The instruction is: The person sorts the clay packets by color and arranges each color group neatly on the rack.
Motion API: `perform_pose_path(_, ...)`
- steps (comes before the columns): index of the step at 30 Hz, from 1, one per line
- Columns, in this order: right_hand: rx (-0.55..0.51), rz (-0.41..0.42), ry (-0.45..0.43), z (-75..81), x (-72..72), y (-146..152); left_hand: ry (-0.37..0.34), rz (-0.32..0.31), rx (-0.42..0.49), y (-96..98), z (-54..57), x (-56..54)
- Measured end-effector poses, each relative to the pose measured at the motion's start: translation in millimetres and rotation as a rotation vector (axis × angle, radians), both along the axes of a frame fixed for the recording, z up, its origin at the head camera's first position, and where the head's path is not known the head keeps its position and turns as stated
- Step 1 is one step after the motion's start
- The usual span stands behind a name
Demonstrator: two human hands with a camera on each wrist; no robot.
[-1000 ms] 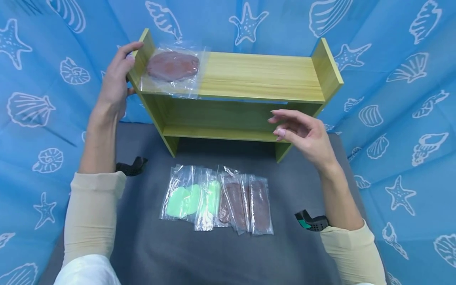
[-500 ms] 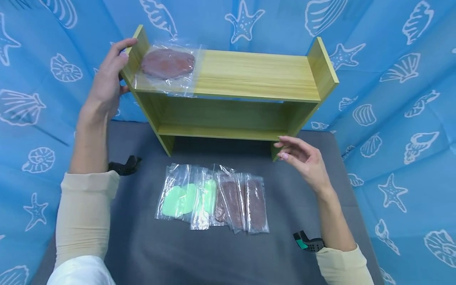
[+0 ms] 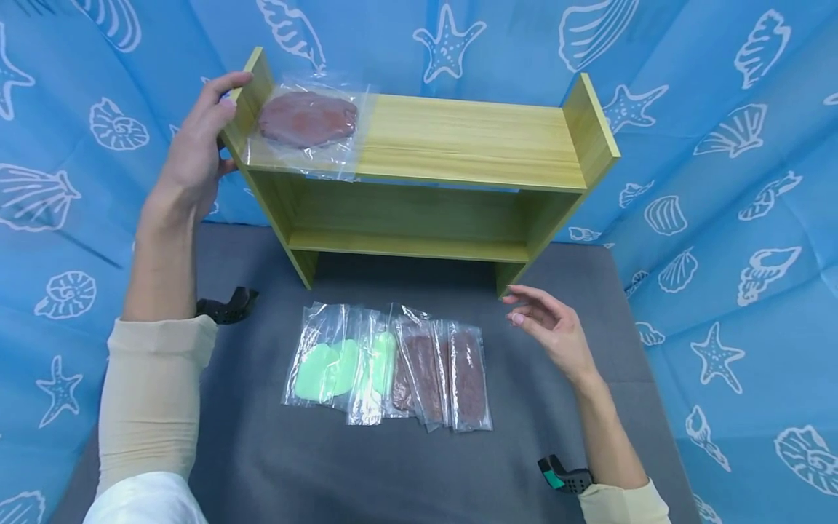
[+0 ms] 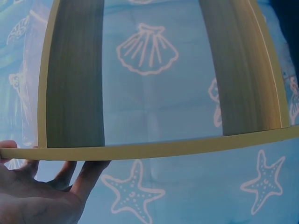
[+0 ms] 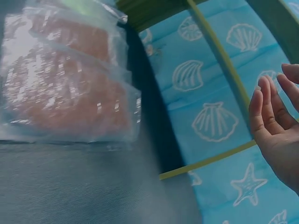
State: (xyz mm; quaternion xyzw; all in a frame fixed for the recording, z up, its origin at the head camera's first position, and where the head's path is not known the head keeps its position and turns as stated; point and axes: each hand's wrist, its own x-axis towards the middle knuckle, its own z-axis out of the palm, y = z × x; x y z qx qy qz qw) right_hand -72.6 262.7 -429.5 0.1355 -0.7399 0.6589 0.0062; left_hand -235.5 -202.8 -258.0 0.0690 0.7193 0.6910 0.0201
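Note:
A two-tier wooden shelf (image 3: 471,145) stands at the back of the grey table. My left hand (image 3: 191,156) holds its left side panel near the top; in the left wrist view the fingers (image 4: 60,179) lie along the outer face, with one fingertip at the edge. On the upper tier, at the left end, lies a clear bag with a flat reddish-brown piece (image 3: 308,118). My right hand (image 3: 553,327) hovers with loosely curved fingers, holding nothing, right of the bags on the table. The bags with brown pieces (image 3: 468,375) are nearest to it.
Overlapping clear bags with light green pieces (image 3: 324,371) lie left of the brown ones, in front of the shelf. A blue curtain (image 3: 707,218) with white shells and starfish surrounds the table (image 3: 393,473).
My right hand has come down from in front of the shelf toward the table, beside the bags. My left hand stays on the side panel. The head view has shifted slightly.

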Motion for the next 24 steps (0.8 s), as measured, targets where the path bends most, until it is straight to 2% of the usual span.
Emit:
perform_pose_path(9, 0.034, -0.033, -0.044, -20.5, 11.0, 2, -0.004, 0.009, 0.003, -0.5, -1.0, -0.4)
perform_pose_path(16, -0.015, -0.042, -0.105, -38.1, 14.9, -2, 0.001, 0.011, 0.024, -0.5, 0.2, -0.3)
perform_pose_path(24, 0.017, -0.103, -0.181, -58.7, 23.5, -6, -0.001, 0.008, 0.024, 0.0, 0.2, 0.7)
